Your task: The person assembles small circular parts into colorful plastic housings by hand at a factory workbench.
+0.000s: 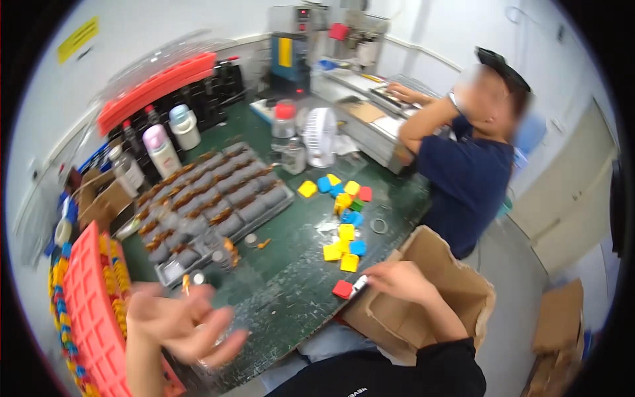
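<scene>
My left hand [188, 324] is raised over the near left of the table, palm up and smeared by motion. Its fingers are apart, and I see nothing held in them. At the table's front edge, my right hand [405, 283] pinches a small white piece [359, 284] with dark marks. A red square piece [342, 289] sits against its far end; whether the two are joined I cannot tell. Beyond that hand lie several loose yellow square pieces [349, 263], with blue, red and green ones among them. A grey tray [170, 272] holds rows of grey blocks and brown-orange parts.
An open cardboard box [456, 278] stands beside my right forearm. Red moulded trays [92, 304] with coloured pieces flank my left arm. Bottles [162, 152] and a white fan [321, 137] stand farther back on the green table [284, 291]. A co-worker [466, 165] sits at the right.
</scene>
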